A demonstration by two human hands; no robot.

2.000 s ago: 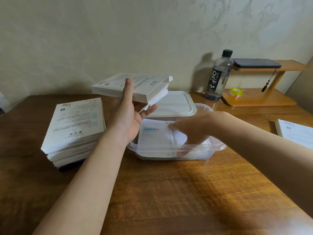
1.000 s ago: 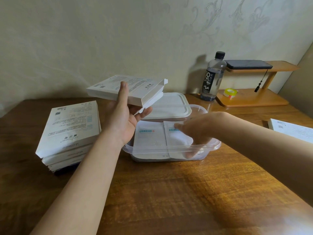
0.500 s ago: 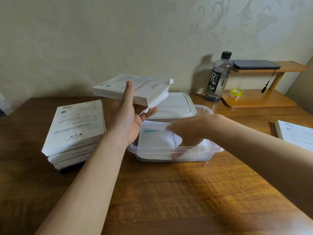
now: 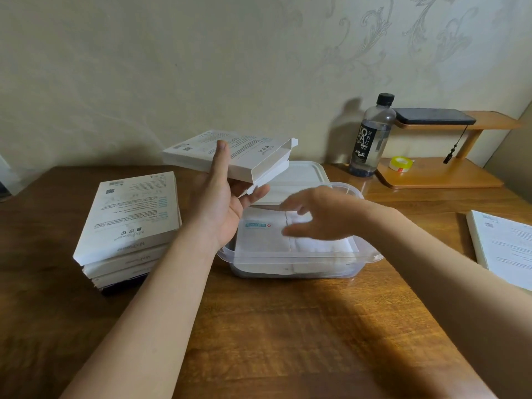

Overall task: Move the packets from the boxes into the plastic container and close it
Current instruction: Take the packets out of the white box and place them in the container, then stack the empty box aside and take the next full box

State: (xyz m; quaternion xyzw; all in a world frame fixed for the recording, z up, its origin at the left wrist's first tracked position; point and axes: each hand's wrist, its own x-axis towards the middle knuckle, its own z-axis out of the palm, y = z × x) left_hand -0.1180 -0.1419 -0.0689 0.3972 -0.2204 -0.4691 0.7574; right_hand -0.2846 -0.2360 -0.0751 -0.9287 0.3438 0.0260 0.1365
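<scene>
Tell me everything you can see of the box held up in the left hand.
The box is flat, white cardboard with small printed text and codes on its top face. It is held nearly level above the table, just left of the lid and behind the plastic container. Its right end is open, flaps sticking out. The left hand grips it, thumb on top, fingers beneath. Whether packets remain inside cannot be seen.

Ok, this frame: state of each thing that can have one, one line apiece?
Plastic container: open, packets inside.
Lid: off, lying behind the container.
Held box: end flap open, in the left hand.
Right hand: empty, fingers spread over the packets.
Box stack: closed.
Bottle: capped, upright.
</scene>
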